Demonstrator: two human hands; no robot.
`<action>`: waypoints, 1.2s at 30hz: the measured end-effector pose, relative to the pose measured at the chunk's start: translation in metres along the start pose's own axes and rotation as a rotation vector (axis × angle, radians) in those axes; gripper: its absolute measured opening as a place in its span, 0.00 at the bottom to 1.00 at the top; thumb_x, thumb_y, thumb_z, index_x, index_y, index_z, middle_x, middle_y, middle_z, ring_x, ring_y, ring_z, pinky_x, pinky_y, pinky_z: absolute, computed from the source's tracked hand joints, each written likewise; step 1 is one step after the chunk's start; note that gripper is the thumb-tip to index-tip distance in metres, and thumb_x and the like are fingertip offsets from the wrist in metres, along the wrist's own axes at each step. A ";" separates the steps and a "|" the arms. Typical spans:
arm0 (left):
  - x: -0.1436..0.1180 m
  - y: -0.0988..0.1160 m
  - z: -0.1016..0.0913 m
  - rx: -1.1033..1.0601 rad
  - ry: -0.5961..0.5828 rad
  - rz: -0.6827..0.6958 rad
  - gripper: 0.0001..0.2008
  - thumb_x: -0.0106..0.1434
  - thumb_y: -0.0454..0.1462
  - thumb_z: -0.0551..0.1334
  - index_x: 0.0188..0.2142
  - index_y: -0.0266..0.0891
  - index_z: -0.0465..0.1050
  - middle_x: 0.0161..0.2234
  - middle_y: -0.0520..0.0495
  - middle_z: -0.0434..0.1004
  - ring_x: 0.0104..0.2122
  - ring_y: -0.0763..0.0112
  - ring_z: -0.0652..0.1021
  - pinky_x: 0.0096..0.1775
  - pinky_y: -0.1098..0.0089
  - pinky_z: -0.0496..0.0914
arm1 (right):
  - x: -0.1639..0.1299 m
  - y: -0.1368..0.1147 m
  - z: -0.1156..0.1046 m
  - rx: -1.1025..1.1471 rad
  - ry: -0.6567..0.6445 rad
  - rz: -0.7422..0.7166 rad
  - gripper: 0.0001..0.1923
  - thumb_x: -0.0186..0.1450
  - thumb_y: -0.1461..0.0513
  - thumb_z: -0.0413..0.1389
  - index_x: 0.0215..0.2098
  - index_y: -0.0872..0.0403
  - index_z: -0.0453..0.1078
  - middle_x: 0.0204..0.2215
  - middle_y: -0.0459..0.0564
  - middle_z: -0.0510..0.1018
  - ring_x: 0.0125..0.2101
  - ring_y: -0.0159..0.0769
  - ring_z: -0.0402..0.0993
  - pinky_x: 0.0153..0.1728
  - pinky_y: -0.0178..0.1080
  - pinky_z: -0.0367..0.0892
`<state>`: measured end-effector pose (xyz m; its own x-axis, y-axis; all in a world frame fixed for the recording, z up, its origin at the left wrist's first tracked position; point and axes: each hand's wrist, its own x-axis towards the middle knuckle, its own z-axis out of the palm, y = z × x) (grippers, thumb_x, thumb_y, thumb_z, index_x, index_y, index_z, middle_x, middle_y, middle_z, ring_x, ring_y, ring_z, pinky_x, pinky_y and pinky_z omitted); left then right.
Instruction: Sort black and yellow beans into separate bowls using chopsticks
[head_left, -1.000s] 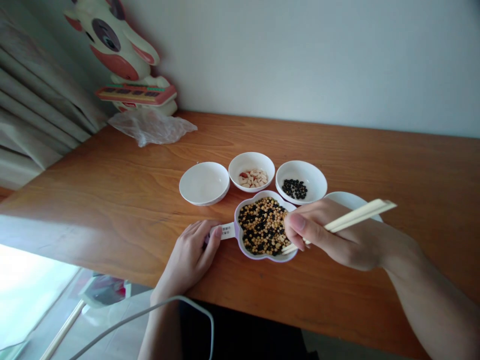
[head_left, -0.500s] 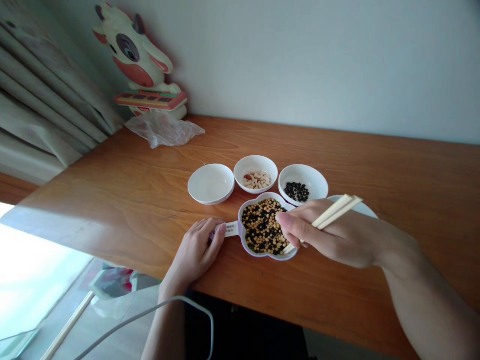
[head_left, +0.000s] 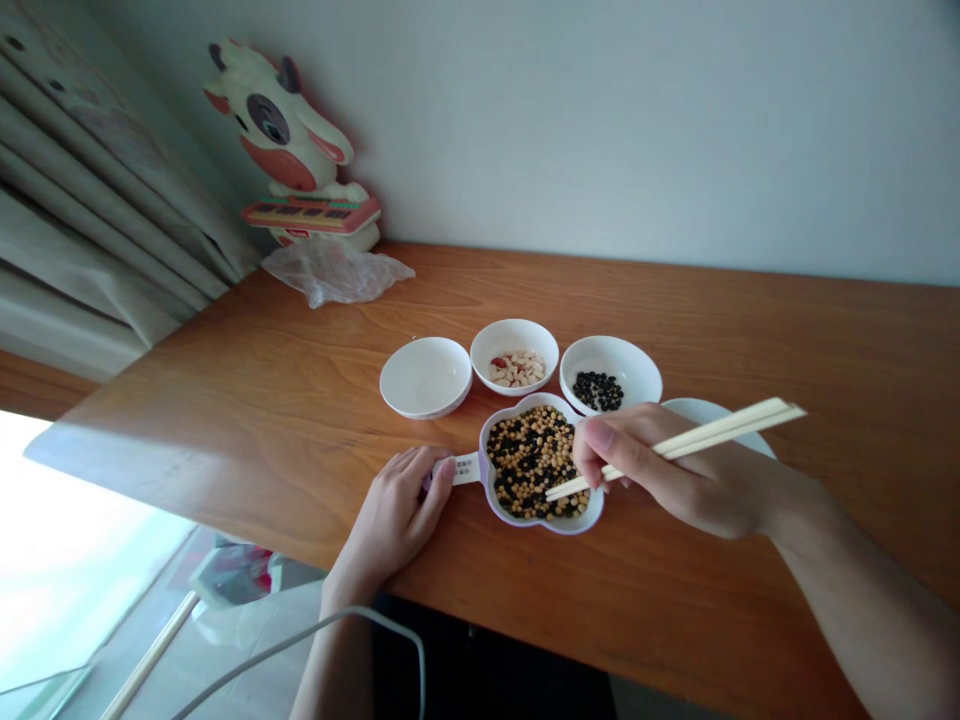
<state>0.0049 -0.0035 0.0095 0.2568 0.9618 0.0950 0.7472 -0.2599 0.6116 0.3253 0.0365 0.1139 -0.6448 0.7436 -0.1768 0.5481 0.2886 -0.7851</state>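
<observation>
My left hand (head_left: 401, 505) is closed around the handle of a scalloped, purple-rimmed bowl (head_left: 485, 482). Mixed black and yellow beans (head_left: 532, 455) fill this bowl. Above its right side, my right hand (head_left: 660, 460) grips a pair of pale wooden chopsticks (head_left: 705, 435), their tips down at the beans. Whether the tips pinch a bean is too small to tell. Just behind stand a white bowl of black beans (head_left: 598, 390), a white bowl with pale, peanut-like pieces (head_left: 517, 368) and an empty white bowl (head_left: 426, 377). My right hand partly hides another white bowl (head_left: 701, 410).
A crumpled clear plastic bag (head_left: 337, 275) lies at the back left, before a cow-shaped toy keyboard (head_left: 300, 160). Curtains (head_left: 97, 210) hang at the left. A grey cable (head_left: 300, 635) loops below the front edge of the wooden table (head_left: 315, 410).
The chopstick tips have moved left across the beans, and the sticks now lie at a flatter slant. My left hand keeps the handle. The whole view has shifted slightly.
</observation>
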 end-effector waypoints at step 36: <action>-0.001 -0.011 0.001 0.023 -0.021 0.025 0.11 0.78 0.43 0.53 0.46 0.44 0.73 0.39 0.46 0.80 0.39 0.60 0.79 0.42 0.63 0.70 | 0.013 -0.002 0.029 0.372 0.265 0.392 0.43 0.71 0.33 0.29 0.27 0.52 0.70 0.22 0.50 0.77 0.24 0.34 0.71 0.25 0.37 0.64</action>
<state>-0.0030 -0.0012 0.0023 0.2879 0.9531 0.0937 0.7544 -0.2859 0.5909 0.2999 0.0282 0.0957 -0.2514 0.8909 -0.3783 0.4636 -0.2323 -0.8551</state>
